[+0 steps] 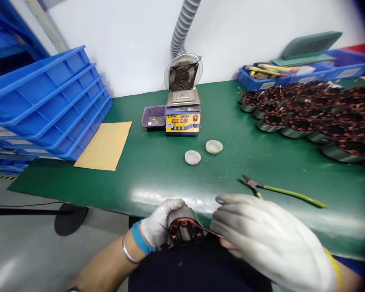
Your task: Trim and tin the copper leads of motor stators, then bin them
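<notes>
My left hand (158,225), in a white glove with a blue cuff, grips a motor stator (185,223) at the table's front edge. The stator is a grey metal ring with copper windings inside, its open end tilted toward me. To its right, my right hand (261,235), also gloved in white, has its fingers closed on a copper wire lead (212,232) running out from the stator. The fingertips are partly hidden behind the hand's back. Just beyond the right hand, a pair of pliers (276,190) with green handles lies on the table.
A solder pot (182,121) with a fan behind it stands at the back, beside a small purple tray (144,117). Two shallow white dishes (192,157) lie in front. Many stators (301,125) fill the right. Stacked blue bins (51,105) and a cardboard sheet (105,146) are left.
</notes>
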A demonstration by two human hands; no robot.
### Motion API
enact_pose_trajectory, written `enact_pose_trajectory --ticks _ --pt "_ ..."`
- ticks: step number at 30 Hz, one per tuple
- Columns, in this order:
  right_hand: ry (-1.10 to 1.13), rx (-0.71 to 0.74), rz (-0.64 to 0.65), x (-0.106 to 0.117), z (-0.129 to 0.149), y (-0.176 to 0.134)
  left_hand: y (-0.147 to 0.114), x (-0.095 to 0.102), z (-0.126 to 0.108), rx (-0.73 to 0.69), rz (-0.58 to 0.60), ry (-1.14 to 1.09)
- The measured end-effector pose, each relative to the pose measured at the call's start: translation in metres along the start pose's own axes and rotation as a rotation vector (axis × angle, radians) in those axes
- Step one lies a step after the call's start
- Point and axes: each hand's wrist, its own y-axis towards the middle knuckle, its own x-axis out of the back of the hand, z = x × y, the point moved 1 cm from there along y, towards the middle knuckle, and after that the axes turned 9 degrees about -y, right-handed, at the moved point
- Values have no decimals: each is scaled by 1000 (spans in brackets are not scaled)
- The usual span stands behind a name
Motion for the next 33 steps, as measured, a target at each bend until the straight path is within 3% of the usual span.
enact_pose_trajectory --ticks 3,5,8,11,16,21,24,29,33 --pt "224 -354 -92 -18 -10 -20 -2 -3 -1 34 -29 -203" --pt "227 -537 -75 -35 -9 -31 -4 -8 -7 41 -39 -317" --pt "68 -422 -45 -54 5 -31 -3 -17 -14 -7 -77 -468" --pt "-18 -267 -119 -61 16 -15 1 -25 -17 -111 -165 -595" --pt "-68 -237 -187 -60 16 11 5 -34 -17 -236 -333 -745" --pt "-55 -246 -222 -59 12 16 2 -36 -16 -250 -348 -787" --pt "-3 -261 -239 -58 8 16 2 -30 -13 -292 -228 -794" --pt "116 -381 -193 -37 1 33 -2 -6 -8 -287 169 -738" --pt "184 -279 -124 -5 6 64 -10 3 -10 -134 346 -622"
